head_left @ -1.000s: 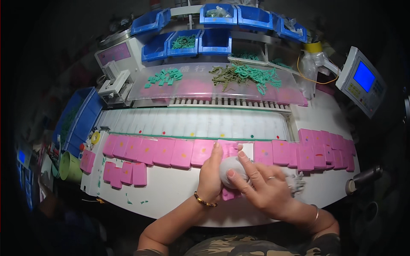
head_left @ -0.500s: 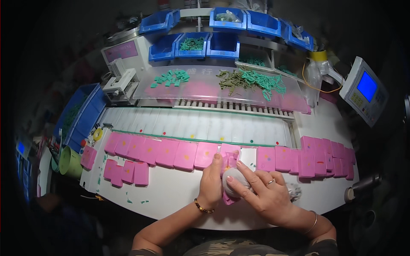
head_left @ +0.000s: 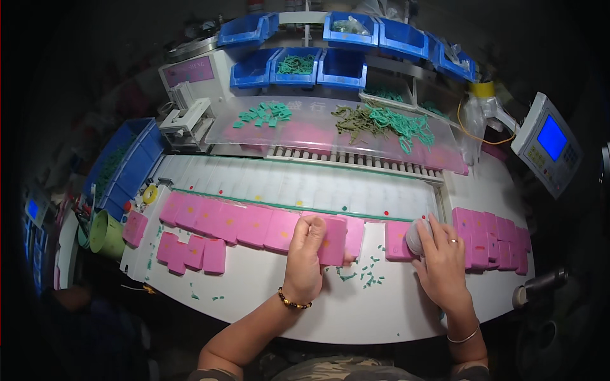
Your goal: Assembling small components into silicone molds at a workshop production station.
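Above the surface (head_left: 387, 305), the left hand (head_left: 302, 267) is gripping a pink block (head_left: 333, 241), fingers (head_left: 348, 258) wrapped closely behind it, likely for steadiness, while the right hand (head_left: 443, 267) is cupping a grey pouch (head_left: 416, 239) over another block (head_left: 398, 242), and a translucent cover (head_left: 311, 128) beyond is keeping green pieces (head_left: 270, 114) apparently within reach.

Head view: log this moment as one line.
left hand: holds pink block; right hand: touches grey rounded object; white table: green scraps between hands, row of pink blocks
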### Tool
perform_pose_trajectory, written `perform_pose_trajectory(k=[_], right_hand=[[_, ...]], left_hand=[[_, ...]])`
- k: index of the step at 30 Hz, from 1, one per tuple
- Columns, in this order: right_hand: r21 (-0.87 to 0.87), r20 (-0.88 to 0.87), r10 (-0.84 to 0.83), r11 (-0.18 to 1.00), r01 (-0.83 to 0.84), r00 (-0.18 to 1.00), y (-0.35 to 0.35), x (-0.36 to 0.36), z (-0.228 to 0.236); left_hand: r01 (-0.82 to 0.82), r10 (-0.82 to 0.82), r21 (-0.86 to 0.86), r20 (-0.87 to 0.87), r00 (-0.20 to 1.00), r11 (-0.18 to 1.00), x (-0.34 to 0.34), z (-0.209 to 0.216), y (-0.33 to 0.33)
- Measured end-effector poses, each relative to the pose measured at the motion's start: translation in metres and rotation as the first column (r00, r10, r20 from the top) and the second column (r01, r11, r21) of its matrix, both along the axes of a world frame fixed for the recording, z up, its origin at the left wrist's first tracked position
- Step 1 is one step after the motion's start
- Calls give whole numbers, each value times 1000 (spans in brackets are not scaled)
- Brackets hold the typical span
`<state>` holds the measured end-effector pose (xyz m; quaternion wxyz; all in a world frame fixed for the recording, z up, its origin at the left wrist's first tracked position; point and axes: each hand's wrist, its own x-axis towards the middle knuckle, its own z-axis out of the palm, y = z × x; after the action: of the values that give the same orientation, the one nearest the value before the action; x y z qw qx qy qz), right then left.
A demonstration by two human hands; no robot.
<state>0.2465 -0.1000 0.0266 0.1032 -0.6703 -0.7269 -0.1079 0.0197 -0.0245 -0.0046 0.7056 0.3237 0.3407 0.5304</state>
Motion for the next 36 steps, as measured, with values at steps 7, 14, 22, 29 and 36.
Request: perform_pose_trajectory(k=[7,14,22,29,36], right_hand=[[128,-787,291,939,-318,543,23,-39,11],[320,-746,438,896,-307,501,29,-51,0],[470,-755,559,826,-311,344,26,-52,-7],[262,-945,127,845,-466,-302,34,-57,1],[216,-950,264,941,-261,169,48,-54,-13]], left_hand=[[119,-127,165,34,991,979,8,-6,-15],[271,-283,234,18,959,934,-7,-11,-18],[443,-455,107,163,876,890,-28,-19,-3],[661,-690,231,70,721,714,-45,-2,1],[229,-6,221,-707,707,948,-62,2,68]])
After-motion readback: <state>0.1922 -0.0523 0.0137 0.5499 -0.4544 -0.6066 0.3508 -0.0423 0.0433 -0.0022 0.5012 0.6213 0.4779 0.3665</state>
